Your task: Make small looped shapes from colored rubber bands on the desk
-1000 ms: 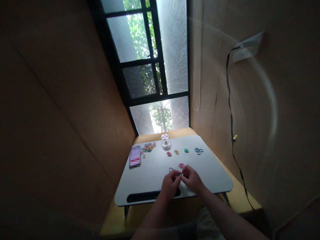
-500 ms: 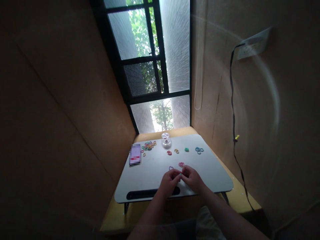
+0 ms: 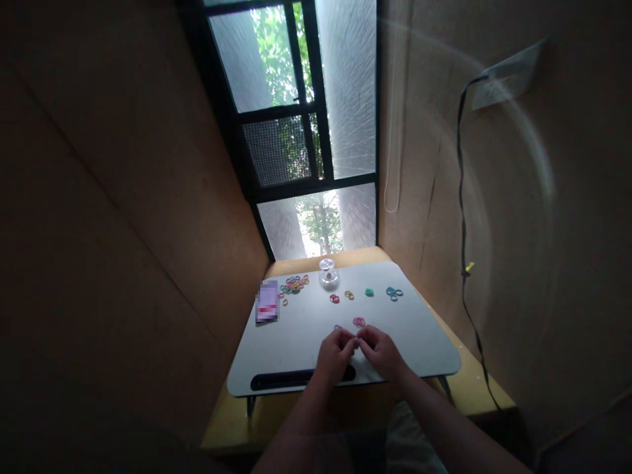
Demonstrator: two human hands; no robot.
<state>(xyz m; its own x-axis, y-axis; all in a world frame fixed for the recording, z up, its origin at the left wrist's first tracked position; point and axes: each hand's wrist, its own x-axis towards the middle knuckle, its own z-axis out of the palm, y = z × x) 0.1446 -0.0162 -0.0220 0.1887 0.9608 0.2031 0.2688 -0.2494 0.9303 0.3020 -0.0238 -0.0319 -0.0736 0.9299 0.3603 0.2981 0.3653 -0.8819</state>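
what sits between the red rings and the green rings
In the head view, the yellow rings lie between the red rings and the green rings.

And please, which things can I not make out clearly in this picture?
In the head view:
Small item between bare left hand and bare right hand: too small, partly covered by them.
Pale purple loop: near part behind left hand.
Long black strip: part behind left wrist.
Purple rectangle: details pixelated.
Black-framed window: top cut by picture edge.

Bright daylight through the window (image 3: 306,125); dim walls (image 3: 123,197), dark corners, pale glare arc at right
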